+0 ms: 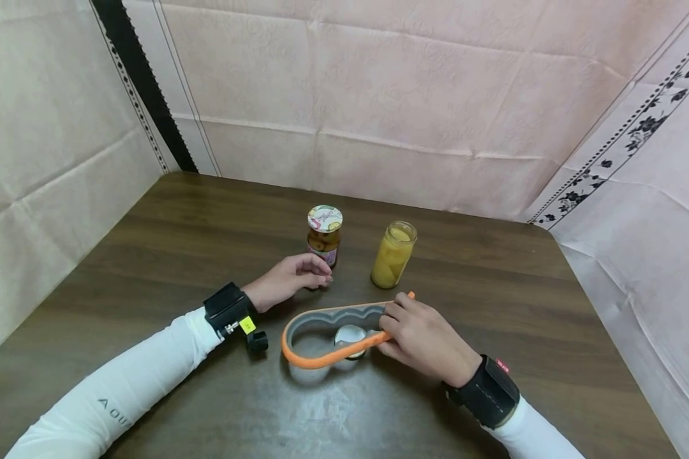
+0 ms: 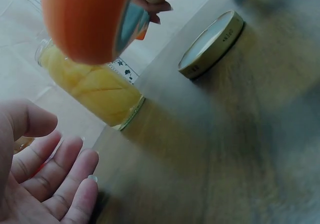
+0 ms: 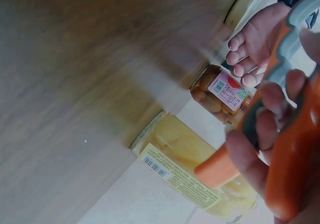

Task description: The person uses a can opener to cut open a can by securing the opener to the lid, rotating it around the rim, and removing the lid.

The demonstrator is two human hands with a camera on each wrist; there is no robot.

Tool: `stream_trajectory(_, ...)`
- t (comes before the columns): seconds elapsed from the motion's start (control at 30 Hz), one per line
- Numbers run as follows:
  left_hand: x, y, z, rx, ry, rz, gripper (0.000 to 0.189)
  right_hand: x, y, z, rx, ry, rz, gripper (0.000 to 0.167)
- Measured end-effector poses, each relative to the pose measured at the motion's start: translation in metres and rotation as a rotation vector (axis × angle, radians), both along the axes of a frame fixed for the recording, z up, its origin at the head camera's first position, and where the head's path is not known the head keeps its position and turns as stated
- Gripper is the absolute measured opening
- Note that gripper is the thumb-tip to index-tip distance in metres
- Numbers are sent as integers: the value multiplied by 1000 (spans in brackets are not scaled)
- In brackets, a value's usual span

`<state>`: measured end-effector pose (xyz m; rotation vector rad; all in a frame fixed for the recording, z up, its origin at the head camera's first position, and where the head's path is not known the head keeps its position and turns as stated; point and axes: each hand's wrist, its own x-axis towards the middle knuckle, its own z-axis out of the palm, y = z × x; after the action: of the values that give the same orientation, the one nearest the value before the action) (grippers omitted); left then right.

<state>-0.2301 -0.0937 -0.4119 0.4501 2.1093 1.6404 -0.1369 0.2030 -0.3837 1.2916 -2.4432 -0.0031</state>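
My right hand (image 1: 427,336) grips the handle end of an orange and grey jar opener (image 1: 314,363), its fingers curled between the two arms. The opener's looped end points left, over a loose metal lid (image 2: 212,47) lying on the table. Behind it stands a glass jar of yellow fruit pieces (image 1: 392,258), uncapped. My left hand (image 1: 289,278) holds nothing; its fingers are loosely bent in front of a smaller jar (image 1: 324,241) with brown contents and a patterned white lid. In the right wrist view, the opener's orange arm tip overlaps the yellow fruit jar's label (image 3: 180,176).
Everything stands on a dark brown wooden table (image 1: 207,223). Pale cloth (image 1: 379,95) hangs behind it and along both sides. Both forearms wear white sleeves (image 1: 149,366) and black wrist straps.
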Motion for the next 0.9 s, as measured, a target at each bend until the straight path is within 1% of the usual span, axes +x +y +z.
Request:
stream_trajectory(0.2,-2,-5,-1,-3,17,6,22,-1,0,0,-112,66,50,14)
stream_trajectory(0.3,-4,-7,-2,0,17,17,21,-1,0,1,-181,56,74,15)
stream_trajectory(0.4,-5,-9,-1,5,23,24,21,0,1,2,-224,31,83,18)
stream_trajectory(0.67,-11,-18,-2,-34,19,53,22,3,2,3,-265,21,87,29)
stream_trajectory(0.83,-14,-23,-2,-39,28,67,23,2,2,3,-277,7,98,21)
stream_trajectory(0.9,-15,-25,-1,-33,38,72,21,2,1,2,-285,2,104,24)
